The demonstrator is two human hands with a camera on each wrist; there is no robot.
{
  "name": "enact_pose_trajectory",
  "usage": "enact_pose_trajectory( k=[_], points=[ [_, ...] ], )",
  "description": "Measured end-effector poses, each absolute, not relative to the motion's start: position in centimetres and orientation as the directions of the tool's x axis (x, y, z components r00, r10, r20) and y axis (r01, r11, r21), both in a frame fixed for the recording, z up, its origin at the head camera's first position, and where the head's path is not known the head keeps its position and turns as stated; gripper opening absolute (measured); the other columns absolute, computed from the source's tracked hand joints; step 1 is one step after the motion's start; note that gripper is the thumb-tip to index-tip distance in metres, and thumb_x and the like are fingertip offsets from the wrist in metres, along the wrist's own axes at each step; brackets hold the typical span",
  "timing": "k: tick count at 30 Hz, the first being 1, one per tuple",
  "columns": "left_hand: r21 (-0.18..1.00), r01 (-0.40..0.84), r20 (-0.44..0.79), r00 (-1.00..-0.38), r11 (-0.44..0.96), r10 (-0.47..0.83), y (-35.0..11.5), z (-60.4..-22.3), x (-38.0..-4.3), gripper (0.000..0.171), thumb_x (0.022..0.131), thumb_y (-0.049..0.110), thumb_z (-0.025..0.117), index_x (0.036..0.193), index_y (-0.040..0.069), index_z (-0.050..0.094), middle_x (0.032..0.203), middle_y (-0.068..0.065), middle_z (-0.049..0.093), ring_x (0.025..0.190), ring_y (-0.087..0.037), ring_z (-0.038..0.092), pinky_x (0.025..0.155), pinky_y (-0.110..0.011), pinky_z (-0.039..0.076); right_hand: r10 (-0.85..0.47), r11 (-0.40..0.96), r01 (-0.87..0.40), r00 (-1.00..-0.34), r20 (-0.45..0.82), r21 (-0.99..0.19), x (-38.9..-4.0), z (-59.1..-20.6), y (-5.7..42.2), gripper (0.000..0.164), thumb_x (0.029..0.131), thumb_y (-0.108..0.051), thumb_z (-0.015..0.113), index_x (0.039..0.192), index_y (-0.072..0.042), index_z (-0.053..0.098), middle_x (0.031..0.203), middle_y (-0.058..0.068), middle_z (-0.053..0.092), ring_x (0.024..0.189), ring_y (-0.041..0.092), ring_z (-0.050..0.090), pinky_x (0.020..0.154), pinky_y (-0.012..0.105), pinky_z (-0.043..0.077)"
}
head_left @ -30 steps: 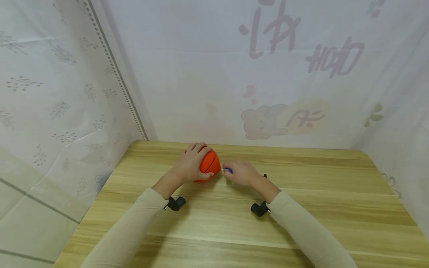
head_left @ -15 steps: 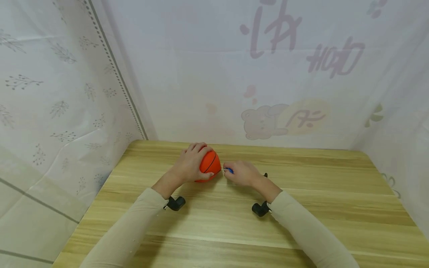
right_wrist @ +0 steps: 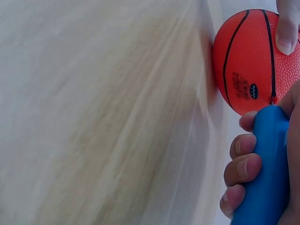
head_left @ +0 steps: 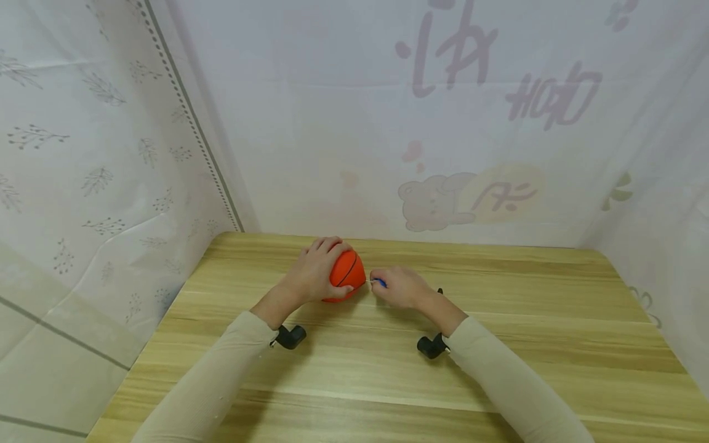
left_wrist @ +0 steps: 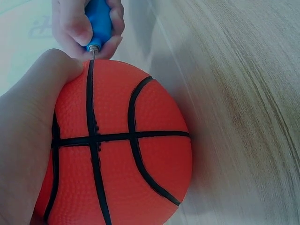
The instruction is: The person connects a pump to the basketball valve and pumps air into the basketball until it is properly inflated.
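A small orange-red basketball (head_left: 349, 269) with black seams rests on the wooden table. My left hand (head_left: 314, 272) holds it from the left, fingers over its top and thumb along the near side. To its right, my right hand (head_left: 403, 288) grips a blue ball pump (right_wrist: 267, 164), fingers wrapped round its smooth cylindrical body. A thin metal needle (left_wrist: 93, 55) runs from the pump's end to a black seam of the ball; its tip is hidden. Printed markings (right_wrist: 246, 86) show on the ball in the right wrist view.
The wood-grain table (head_left: 354, 381) reaches back to a pale printed curtain (head_left: 310, 123). Another leaf-patterned curtain (head_left: 105, 154) hangs along the left side. Black wrist mounts (head_left: 290, 336) stick out below both wrists.
My right hand has shifted very slightly to the right with the pump. The left hand and the basketball look unmoved.
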State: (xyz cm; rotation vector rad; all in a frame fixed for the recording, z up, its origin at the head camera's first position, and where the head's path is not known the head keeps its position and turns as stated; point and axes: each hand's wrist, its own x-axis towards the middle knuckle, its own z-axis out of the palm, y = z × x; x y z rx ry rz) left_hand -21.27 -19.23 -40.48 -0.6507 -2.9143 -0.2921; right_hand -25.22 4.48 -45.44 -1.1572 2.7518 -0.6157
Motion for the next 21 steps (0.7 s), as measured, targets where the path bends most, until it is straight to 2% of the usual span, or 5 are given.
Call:
enact_pose_trajectory(
  k=[7, 12, 21],
  points=[
    [0.162, 0.43, 0.175, -0.898, 0.888, 0.403, -19.1, -40.6, -21.5, 0.075, 0.08, 0.05, 0.08, 0.141, 0.015, 0.052, 0.144, -0.01, 0.048, 0.133, -0.034, 0.042, 0.094, -0.058, 0.047, -0.721, 0.623, -0.717, -0.681, 0.127, -0.312, -25.2, -45.7, 5.0, 0.021, 0.097, -0.024, 0.051, 0.077, -0.023, 0.045, 0.063, -0.011, 0.035, 0.054, 0.006, 0.04, 0.05, 0.024, 0.026],
    [0.164, 0.425, 0.165, -0.902, 0.89, 0.4, -18.9, -40.7, -21.6, 0.076, 0.081, 0.05, 0.079, 0.142, 0.015, 0.051, 0.145, -0.01, 0.047, 0.134, -0.033, 0.041, 0.095, -0.058, 0.047, -0.728, 0.615, -0.733, -0.669, 0.149, -0.29, -25.1, -45.5, 5.3, 0.019, 0.095, -0.023, 0.054, 0.078, -0.022, 0.045, 0.063, -0.011, 0.034, 0.055, 0.007, 0.041, 0.049, 0.025, 0.025],
    [0.16, 0.439, 0.162, -0.895, 0.884, 0.416, -18.3, -40.6, -21.7, 0.076, 0.081, 0.05, 0.079, 0.143, 0.015, 0.051, 0.145, -0.01, 0.047, 0.134, -0.032, 0.041, 0.095, -0.058, 0.047, -0.678, 0.661, -0.649, -0.732, 0.073, -0.376, -25.0, -45.2, 5.7, 0.021, 0.096, -0.022, 0.048, 0.075, -0.021, 0.045, 0.063, -0.011, 0.034, 0.054, 0.006, 0.036, 0.054, 0.026, 0.026]
  ],
)
